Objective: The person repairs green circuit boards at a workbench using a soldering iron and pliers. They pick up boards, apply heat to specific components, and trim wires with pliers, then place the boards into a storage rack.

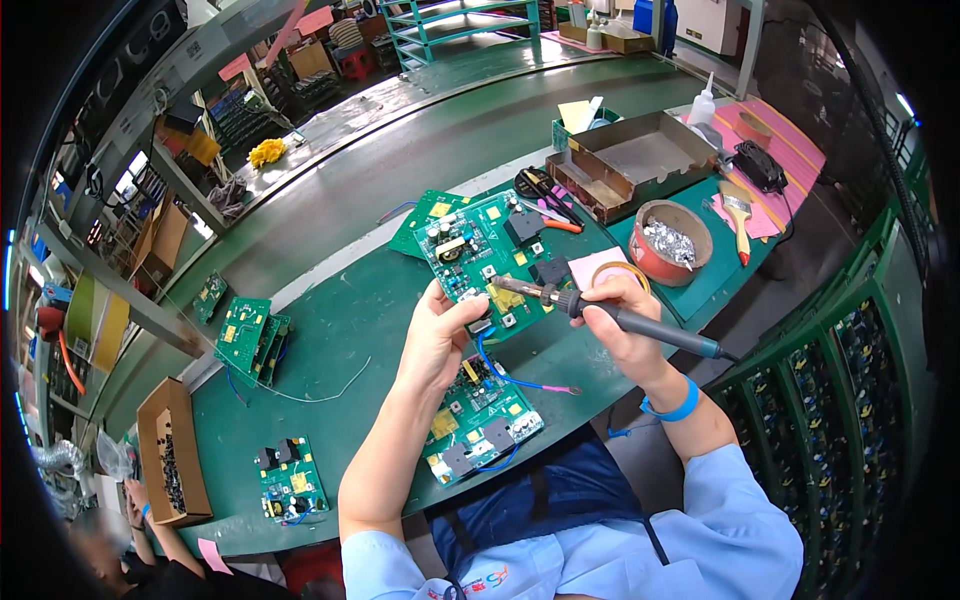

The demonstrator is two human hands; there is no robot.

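Pinches a green circuit board (pixel 490 238) by its near edge in the left hand (pixel 436 328), raised over the counter (pixel 345 315). Grips a soldering iron (pixel 650 325) by its handle in the right hand (pixel 628 335), aiming the tip at the board; cannot tell if touching. Has a round red tub (pixel 652 266) right of the right hand, holding crumpled silvery scraps (pixel 672 243). Beyond both hands, has a brown tray (pixel 650 155) and, just behind it, a green basket (pixel 562 137) of yellow and white papers (pixel 576 115). Far left of the left hand, has an open cardboard box (pixel 194 440) with small dark parts (pixel 170 470) inside.
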